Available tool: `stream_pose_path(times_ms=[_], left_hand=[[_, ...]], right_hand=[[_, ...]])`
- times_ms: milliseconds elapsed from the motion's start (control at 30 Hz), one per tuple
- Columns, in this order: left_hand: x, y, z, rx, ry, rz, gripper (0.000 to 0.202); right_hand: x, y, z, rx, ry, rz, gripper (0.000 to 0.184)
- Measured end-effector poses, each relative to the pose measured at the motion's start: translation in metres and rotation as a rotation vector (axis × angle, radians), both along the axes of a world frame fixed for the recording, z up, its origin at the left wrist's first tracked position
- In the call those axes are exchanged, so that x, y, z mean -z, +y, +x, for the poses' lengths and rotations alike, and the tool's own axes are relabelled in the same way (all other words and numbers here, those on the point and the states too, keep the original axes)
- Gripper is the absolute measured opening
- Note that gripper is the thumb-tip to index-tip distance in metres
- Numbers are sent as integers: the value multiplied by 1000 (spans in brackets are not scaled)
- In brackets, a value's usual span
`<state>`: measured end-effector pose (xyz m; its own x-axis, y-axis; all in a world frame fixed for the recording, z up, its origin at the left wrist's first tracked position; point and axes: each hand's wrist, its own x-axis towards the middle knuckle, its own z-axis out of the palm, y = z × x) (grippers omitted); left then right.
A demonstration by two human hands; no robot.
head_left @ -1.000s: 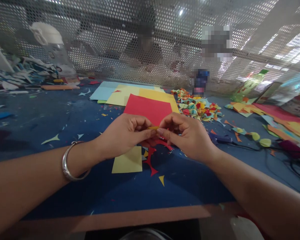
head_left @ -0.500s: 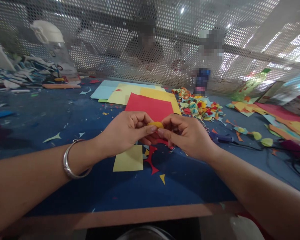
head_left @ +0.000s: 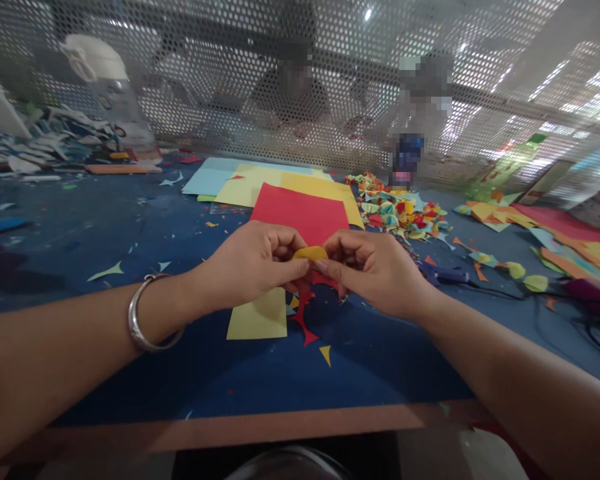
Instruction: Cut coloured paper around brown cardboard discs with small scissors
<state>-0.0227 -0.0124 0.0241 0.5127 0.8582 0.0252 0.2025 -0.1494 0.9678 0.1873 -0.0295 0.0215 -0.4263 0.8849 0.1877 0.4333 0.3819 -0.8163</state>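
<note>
A small yellow piece of paper with a rounded edge [head_left: 310, 253] is pinched between both hands above the table. My left hand [head_left: 253, 260] grips its left side with thumb and fingers, a silver bracelet on the wrist. From the other side, my right hand [head_left: 375, 270] holds it with thumb and index finger. Just behind the hands lies a red paper sheet [head_left: 300, 207]. Below them are a pale yellow paper [head_left: 257, 317], a red cut-out scrap [head_left: 304, 320] and a small yellow triangle [head_left: 326, 355].
Yellow and blue sheets [head_left: 207, 177] lie further back, beside a heap of colourful paper pieces [head_left: 405, 213]. A dark tool with a cord [head_left: 445, 275] sits right of my hand. A clear bottle [head_left: 120, 107] stands back left. A perforated metal screen [head_left: 205, 80] borders the table; people sit behind it.
The yellow paper shows a little more of its rounded top between my fingers, and my left thumb has shifted slightly. Both hands stay in nearly the same place.
</note>
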Motion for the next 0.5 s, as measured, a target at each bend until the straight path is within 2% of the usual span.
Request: stream_pose_path(times_ms=[167,500], left_hand=[[-4,0,0,-38,90,43,9],[2,1,-4,-22,215,180,6]], right_hand=[[-1,1,0,-14,-26,-12,14],[-3,0,-3,26,-52,75,14]])
